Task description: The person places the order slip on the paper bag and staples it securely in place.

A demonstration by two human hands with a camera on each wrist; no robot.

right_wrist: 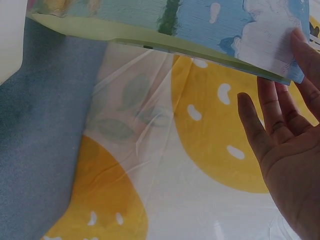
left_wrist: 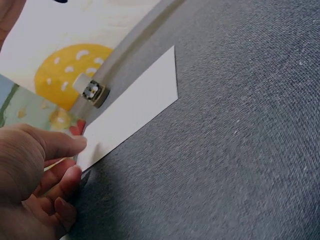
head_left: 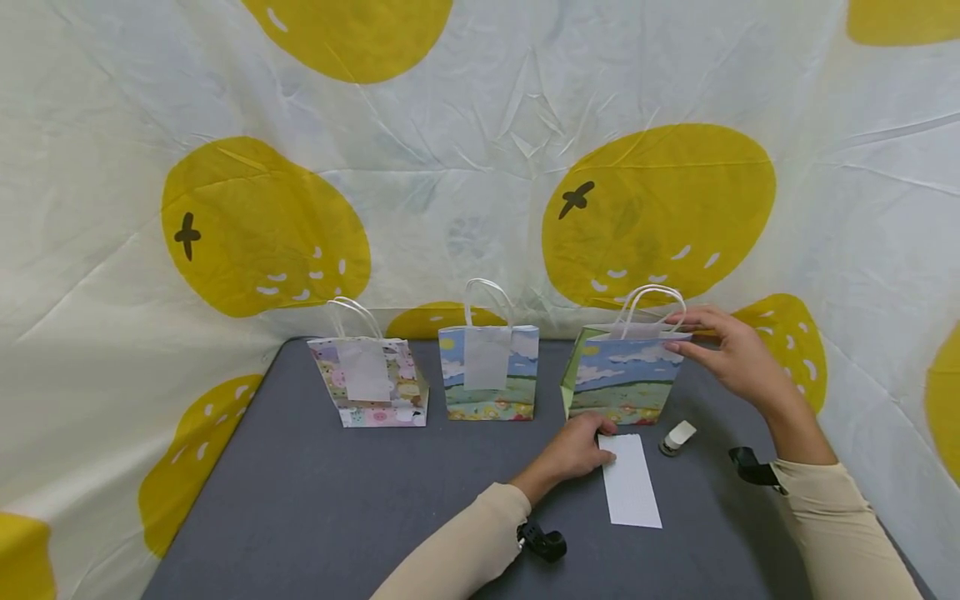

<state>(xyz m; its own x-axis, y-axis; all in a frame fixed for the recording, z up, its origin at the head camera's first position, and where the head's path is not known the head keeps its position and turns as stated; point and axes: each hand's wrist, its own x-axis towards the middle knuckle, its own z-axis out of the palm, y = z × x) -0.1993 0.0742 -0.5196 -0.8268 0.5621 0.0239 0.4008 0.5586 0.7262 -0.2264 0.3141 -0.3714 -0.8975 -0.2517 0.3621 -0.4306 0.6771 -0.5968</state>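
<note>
My right hand (head_left: pixel 738 354) holds the upper right corner of a paper gift bag (head_left: pixel 626 375), thumb in front and fingers behind. The bag has a painted sky and meadow, white twisted handles and a light green side. In the right wrist view, the thumb presses the bag's printed face (right_wrist: pixel 200 25) near its top edge. My left hand (head_left: pixel 573 450) is low before this bag and pinches the near end of a white paper strip (left_wrist: pixel 132 110) between thumb and fingers. The strip (head_left: pixel 632 487) lies along the dark grey table, its far end pointing toward me.
A small white-capped item (head_left: pixel 677 438) lies right of the strip. Further left stand a second sky-print bag (head_left: pixel 525 367) and an animal-print bag (head_left: pixel 408 375), each with a white paper strip on its front. A patterned cloth (head_left: pixel 465 125) hangs behind the table (head_left: pixel 337 500).
</note>
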